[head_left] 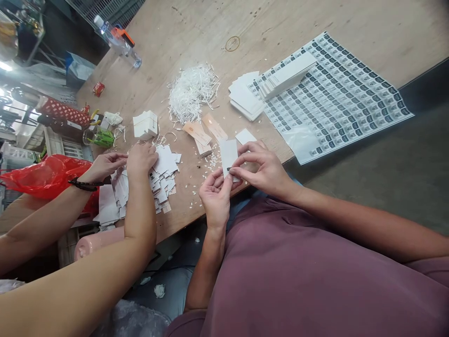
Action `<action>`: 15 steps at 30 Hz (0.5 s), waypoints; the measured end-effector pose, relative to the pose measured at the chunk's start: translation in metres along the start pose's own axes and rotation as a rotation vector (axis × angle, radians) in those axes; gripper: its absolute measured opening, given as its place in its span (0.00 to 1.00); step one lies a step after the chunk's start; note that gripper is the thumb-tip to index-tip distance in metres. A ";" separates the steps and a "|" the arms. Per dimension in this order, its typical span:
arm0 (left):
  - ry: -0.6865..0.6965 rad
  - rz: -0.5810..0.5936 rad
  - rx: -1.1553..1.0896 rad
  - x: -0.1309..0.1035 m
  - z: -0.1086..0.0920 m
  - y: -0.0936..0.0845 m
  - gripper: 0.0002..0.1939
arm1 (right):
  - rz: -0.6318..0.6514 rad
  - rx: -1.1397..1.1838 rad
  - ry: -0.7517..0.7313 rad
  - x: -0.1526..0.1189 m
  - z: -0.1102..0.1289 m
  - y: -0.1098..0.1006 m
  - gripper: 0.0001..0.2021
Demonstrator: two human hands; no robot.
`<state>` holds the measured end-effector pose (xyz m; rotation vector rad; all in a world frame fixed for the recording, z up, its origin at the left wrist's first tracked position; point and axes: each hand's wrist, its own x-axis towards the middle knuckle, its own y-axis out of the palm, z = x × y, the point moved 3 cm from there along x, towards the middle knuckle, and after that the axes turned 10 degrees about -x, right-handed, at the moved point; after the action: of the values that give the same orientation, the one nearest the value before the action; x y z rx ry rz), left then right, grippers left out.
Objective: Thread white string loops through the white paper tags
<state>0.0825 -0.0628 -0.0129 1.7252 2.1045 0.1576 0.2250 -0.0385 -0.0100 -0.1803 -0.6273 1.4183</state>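
Observation:
My left hand (218,194) grips a white card (229,152) by its lower end, thumb in front. Against the card's lower part, my right hand (257,166) pinches a small dark-printed sticker (228,169) between thumb and forefinger. Just beyond lie another white card (245,136) and some orange-printed cards (198,133). A large sheet of small printed stickers (336,89) spreads to the right, with a stack of white cards (289,72) lying on it. More white cards (246,96) are piled at that sheet's left edge.
A co-worker's hands (140,159) are at a heap of white tags (163,175) on the left. White strings (192,91) lie in a tangled pile. A banded card stack (145,124), a bottle (117,41) and a red plastic bag (49,175) are farther left.

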 end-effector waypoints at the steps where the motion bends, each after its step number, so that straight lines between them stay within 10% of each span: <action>1: 0.003 -0.007 0.011 0.000 0.000 -0.001 0.26 | 0.004 0.001 -0.003 0.000 0.001 0.000 0.03; 10: -0.041 -0.008 0.018 -0.005 0.000 -0.004 0.24 | -0.035 0.082 0.060 0.019 -0.001 -0.027 0.20; 15: -0.044 -0.015 -0.003 -0.006 -0.002 -0.002 0.23 | -0.125 0.012 -0.146 0.012 0.000 -0.026 0.04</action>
<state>0.0804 -0.0688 -0.0103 1.6961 2.0841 0.1171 0.2475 -0.0315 0.0059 -0.0279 -0.7374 1.3220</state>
